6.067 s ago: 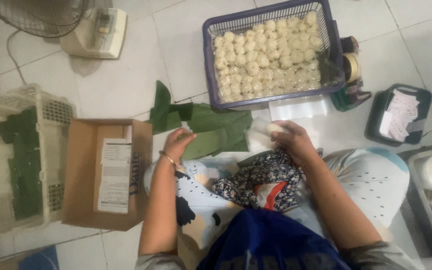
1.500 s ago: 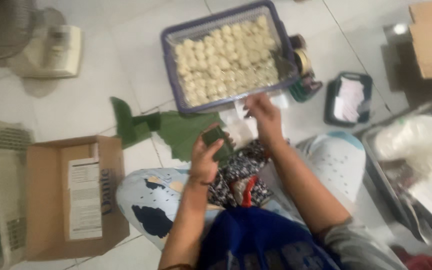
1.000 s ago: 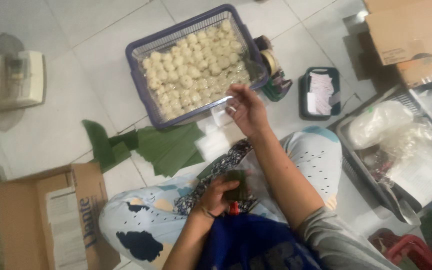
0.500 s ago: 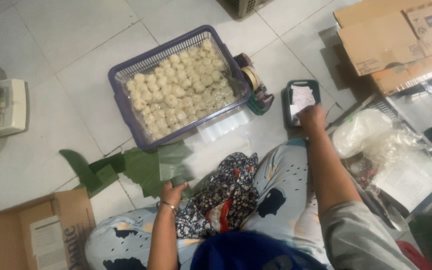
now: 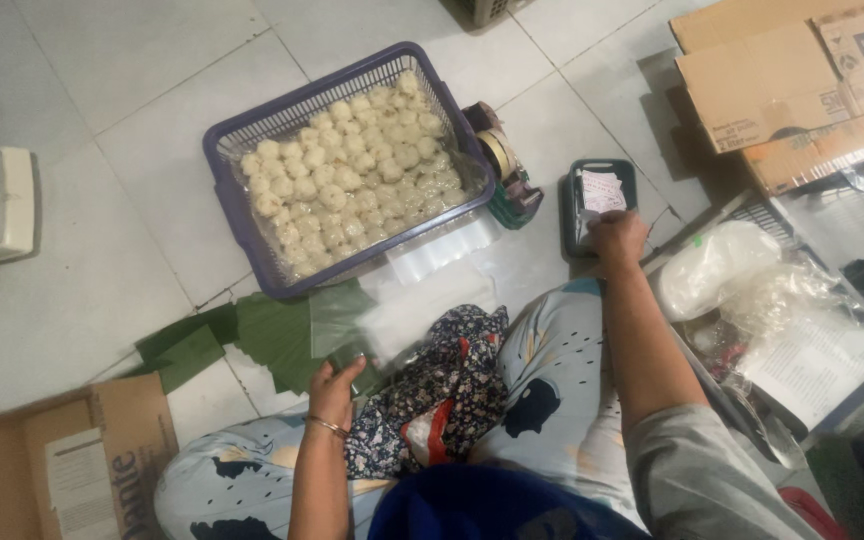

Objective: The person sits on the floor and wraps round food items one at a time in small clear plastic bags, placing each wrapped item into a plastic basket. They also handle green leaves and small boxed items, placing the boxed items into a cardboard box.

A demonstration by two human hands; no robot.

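The right hand (image 5: pixel 617 238) is curling closed over the near edge of a small dark tray (image 5: pixel 600 203) holding white paper slips (image 5: pixel 602 190) on the floor. The left hand (image 5: pixel 333 385) is pinching a clear plastic bag (image 5: pixel 352 325) lying over green leaves (image 5: pixel 252 340).

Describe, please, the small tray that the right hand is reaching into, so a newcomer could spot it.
Start at the purple basket of pale round pieces. Right of it, past the tape dispenser, the right hand touches a small dark tray; it alone holds white paper slips.
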